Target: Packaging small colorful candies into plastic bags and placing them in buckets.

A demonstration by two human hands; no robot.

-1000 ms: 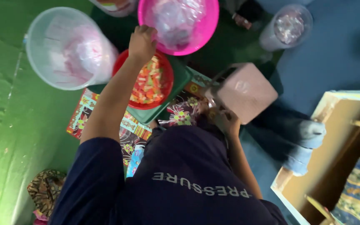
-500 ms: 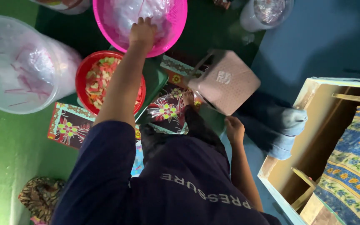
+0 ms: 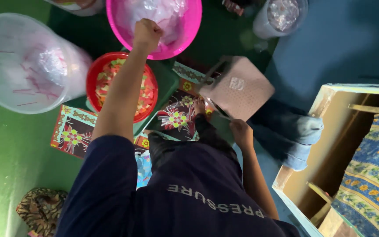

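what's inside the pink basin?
Crumpled clear plastic bags fill the pink basin. The left hand, closed in a fist, reaches over its near rim. Anything beneath the plastic is covered, and the far rim is out of frame.

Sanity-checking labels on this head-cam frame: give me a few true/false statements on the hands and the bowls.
1. The left hand is closed in a fist over the pink basin. True.
2. The red bowl is empty. False: it holds small mixed-colour pieces.
3. The right hand is low beside the person's body, near the edge of the pinkish square stool. True.
4. The right hand is reaching into the clear plastic tub. False: that tub sits on the far left, away from both hands.
5. The red bowl sits between the clear tub and the patterned mat. True.
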